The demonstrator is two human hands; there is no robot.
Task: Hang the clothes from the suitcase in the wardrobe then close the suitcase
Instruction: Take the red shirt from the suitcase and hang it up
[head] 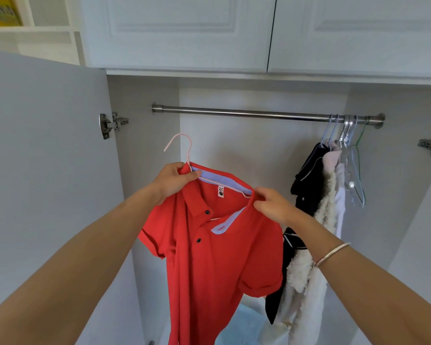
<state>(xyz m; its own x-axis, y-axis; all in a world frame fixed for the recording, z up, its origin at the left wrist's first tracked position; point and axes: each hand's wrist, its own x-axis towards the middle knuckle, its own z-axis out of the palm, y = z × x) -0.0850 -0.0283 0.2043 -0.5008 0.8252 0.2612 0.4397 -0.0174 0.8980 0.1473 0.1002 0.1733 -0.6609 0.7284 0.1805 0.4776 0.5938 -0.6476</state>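
Note:
A red polo shirt [217, 257] with a pale blue inner collar hangs in front of the open wardrobe on a pink wire hanger [182, 145]. My left hand [174, 180] grips the collar and the hanger's neck at the shirt's left shoulder. My right hand [271, 205] pinches the collar at the right side. The hanger's hook points up, below and left of the steel rail [246, 113], and does not touch it. The suitcase is out of view.
At the rail's right end hang a dark garment [306, 175], a fluffy white one [306, 277] and several empty hangers [353, 168]. The wardrobe's left door [47, 170] stands open beside my left arm. Closed upper cupboard doors [184, 33] sit above. Something light blue [244, 327] lies low inside.

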